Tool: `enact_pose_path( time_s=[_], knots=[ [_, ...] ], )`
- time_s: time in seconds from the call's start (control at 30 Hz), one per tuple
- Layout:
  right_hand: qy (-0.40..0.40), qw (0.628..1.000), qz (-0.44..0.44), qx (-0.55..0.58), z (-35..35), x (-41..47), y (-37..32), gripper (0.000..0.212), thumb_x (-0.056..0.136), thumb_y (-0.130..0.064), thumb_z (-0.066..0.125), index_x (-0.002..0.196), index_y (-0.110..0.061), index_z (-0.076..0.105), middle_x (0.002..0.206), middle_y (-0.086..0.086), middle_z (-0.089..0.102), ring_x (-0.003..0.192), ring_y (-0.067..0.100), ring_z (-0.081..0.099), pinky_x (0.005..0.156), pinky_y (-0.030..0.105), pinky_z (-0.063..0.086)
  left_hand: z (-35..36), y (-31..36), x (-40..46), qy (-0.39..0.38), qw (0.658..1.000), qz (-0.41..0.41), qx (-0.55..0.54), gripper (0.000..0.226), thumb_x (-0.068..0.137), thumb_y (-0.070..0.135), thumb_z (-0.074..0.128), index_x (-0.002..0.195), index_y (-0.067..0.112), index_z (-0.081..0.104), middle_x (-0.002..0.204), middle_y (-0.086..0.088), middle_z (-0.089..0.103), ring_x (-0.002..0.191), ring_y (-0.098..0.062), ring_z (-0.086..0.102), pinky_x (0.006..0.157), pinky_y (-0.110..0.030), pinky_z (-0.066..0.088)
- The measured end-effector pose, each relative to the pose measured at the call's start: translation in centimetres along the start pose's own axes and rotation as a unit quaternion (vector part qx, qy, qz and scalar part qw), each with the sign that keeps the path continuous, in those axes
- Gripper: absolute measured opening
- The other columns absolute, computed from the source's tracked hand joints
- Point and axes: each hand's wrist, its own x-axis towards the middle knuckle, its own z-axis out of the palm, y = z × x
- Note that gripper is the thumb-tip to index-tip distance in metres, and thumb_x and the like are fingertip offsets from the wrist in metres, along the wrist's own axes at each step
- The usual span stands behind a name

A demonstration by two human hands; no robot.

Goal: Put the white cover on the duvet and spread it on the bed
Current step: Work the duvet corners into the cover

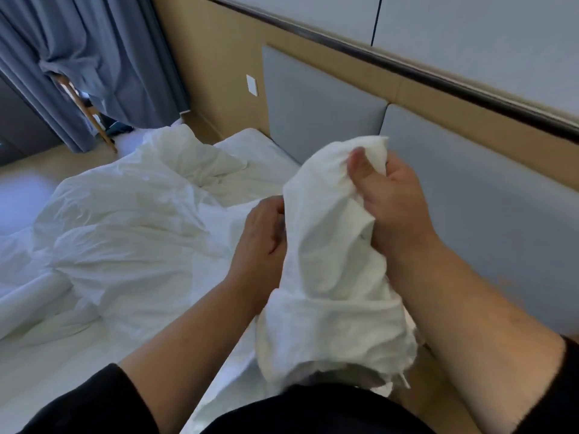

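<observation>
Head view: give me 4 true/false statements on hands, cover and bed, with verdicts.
1. The right hand grips a bunched part of the white cover. True.
2. The left hand rests flat on the headboard. False: it is at the cover's left edge, fingers curled, away from the headboard.
3. The white bedding lies smooth and flat on the bed. False: it lies crumpled in a heap.
4. Blue-grey curtains hang at the upper left. True.
</observation>
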Motion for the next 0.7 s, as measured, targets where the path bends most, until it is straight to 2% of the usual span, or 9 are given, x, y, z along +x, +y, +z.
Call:
enact_pose_path(
  time_s=[0.07, 0.13, 0.2, 0.27, 0.33, 0.4, 0.53, 0.6, 0.7],
  knots=[
    [-0.026, 0.999, -0.037, 0.029, -0.4, 1.3, -4.6, 0.029, 0.094, -0.038, 0.063, 0.099, -0.011, 0.071, 0.092, 0.005, 0.076, 0.088, 0.023, 0.074, 0.072, 0.036, 0.059, -0.8, 3.8, 1.1, 0.079, 0.994, 0.077, -0.023, 0.024, 0.097, 0.035, 0.054, 0.120, 0.032, 0.048, 0.117, 0.015, 0.054, 0.113, -0.011, 0.051, 0.096, -0.033, 0.045],
    [-0.073, 0.995, -0.036, 0.054, -0.4, 2.0, -7.1, 0.033, 0.097, -0.035, 0.060, 0.106, -0.005, 0.070, 0.096, 0.010, 0.076, 0.089, 0.027, 0.074, 0.072, 0.036, 0.059, -1.4, 6.3, 1.7, 0.130, 0.983, 0.127, -0.019, 0.042, 0.097, 0.054, 0.044, 0.129, 0.027, 0.045, 0.122, 0.012, 0.051, 0.116, -0.013, 0.050, 0.100, -0.038, 0.042],
    [-0.114, 0.991, 0.009, 0.062, -0.1, 1.9, -6.5, 0.038, 0.098, -0.035, 0.059, 0.115, -0.003, 0.068, 0.102, 0.014, 0.075, 0.093, 0.031, 0.074, 0.074, 0.037, 0.059, -1.5, 7.1, 1.9, 0.142, 0.980, 0.139, -0.006, 0.042, 0.095, 0.052, 0.045, 0.132, 0.032, 0.044, 0.115, 0.016, 0.050, 0.111, -0.013, 0.051, 0.098, -0.040, 0.043],
    [-0.117, 0.989, 0.062, 0.059, 0.2, 1.6, -3.8, 0.040, 0.097, -0.039, 0.060, 0.121, -0.007, 0.066, 0.107, 0.016, 0.074, 0.098, 0.034, 0.073, 0.080, 0.042, 0.058, -1.0, 6.1, 1.7, 0.130, 0.986, 0.108, -0.006, 0.027, 0.095, 0.040, 0.049, 0.123, 0.037, 0.052, 0.102, 0.024, 0.053, 0.101, -0.006, 0.053, 0.090, -0.030, 0.046],
    [-0.108, 0.983, 0.122, 0.085, 0.0, 0.9, -0.6, 0.037, 0.098, -0.036, 0.058, 0.126, -0.011, 0.063, 0.111, 0.015, 0.074, 0.101, 0.034, 0.072, 0.082, 0.044, 0.059, -0.4, 3.8, 1.2, 0.121, 0.991, 0.050, 0.003, 0.008, 0.096, 0.028, 0.057, 0.097, 0.033, 0.063, 0.089, 0.024, 0.059, 0.089, 0.001, 0.055, 0.075, -0.018, 0.043],
    [-0.116, 0.963, 0.200, 0.138, -0.4, -0.2, 2.5, 0.034, 0.101, -0.028, 0.053, 0.131, -0.012, 0.059, 0.117, 0.016, 0.072, 0.106, 0.033, 0.070, 0.088, 0.046, 0.058, 0.2, 1.3, 0.2, 0.093, 0.994, -0.019, 0.047, 0.018, 0.093, 0.017, 0.060, 0.079, 0.028, 0.060, 0.081, 0.019, 0.060, 0.083, 0.001, 0.055, 0.066, -0.014, 0.038],
    [-0.124, 0.935, 0.297, 0.149, -1.8, -1.5, 7.8, 0.035, 0.101, -0.029, 0.052, 0.125, -0.007, 0.065, 0.122, 0.017, 0.069, 0.113, 0.033, 0.066, 0.104, 0.051, 0.049, 0.4, -2.1, -2.2, 0.100, 0.989, -0.104, -0.012, 0.016, 0.096, 0.022, 0.052, 0.082, 0.026, 0.058, 0.089, 0.013, 0.061, 0.083, -0.002, 0.056, 0.072, -0.022, 0.042],
    [-0.107, 0.933, 0.326, 0.105, -2.2, -1.4, 9.3, 0.036, 0.101, -0.034, 0.053, 0.120, -0.009, 0.070, 0.114, 0.013, 0.070, 0.104, 0.029, 0.064, 0.093, 0.048, 0.053, -0.5, -2.7, -2.7, 0.141, 0.976, -0.154, -0.061, 0.017, 0.099, 0.020, 0.049, 0.089, 0.028, 0.061, 0.090, 0.017, 0.065, 0.083, -0.001, 0.059, 0.073, -0.025, 0.047],
    [-0.084, 0.911, 0.396, 0.081, -2.1, -1.0, 11.6, 0.043, 0.100, -0.045, 0.054, 0.119, -0.009, 0.069, 0.097, 0.009, 0.071, 0.091, 0.027, 0.065, 0.070, 0.041, 0.058, -2.4, -2.2, -2.4, 0.171, 0.975, -0.135, -0.050, 0.025, 0.098, 0.012, 0.049, 0.078, 0.026, 0.053, 0.067, 0.018, 0.057, 0.063, -0.003, 0.050, 0.062, -0.022, 0.041]
  ],
)
